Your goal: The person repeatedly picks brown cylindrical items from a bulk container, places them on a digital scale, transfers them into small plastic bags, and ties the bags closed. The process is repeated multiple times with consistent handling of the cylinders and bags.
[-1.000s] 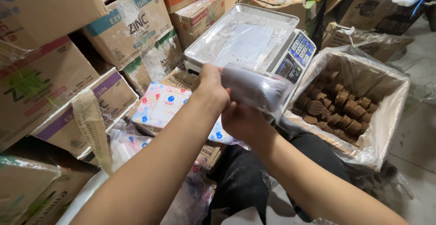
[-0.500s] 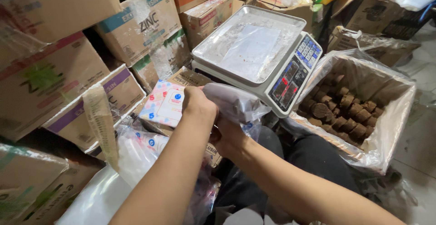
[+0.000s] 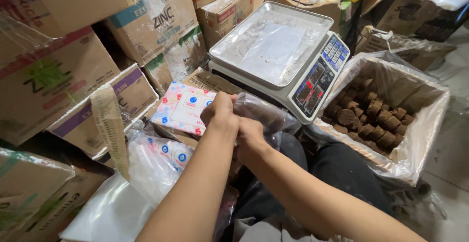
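I see left hand (image 3: 221, 111) and right hand (image 3: 250, 135) both pinching clear bag (image 3: 261, 115) just below scale (image 3: 278, 58); bag's long axis runs toward scale's keypad, left hand nearer its mouth.

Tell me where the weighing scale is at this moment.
In the head view, the weighing scale sits upper centre, just beyond both hands, left of the plastic-lined box of brown blocks.

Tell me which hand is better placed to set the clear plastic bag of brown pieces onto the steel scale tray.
Probably the right hand: it grips the clear plastic bag of brown pieces on the side nearer the steel scale tray. The left hand pinches the bag's far end, beside the patterned packet.
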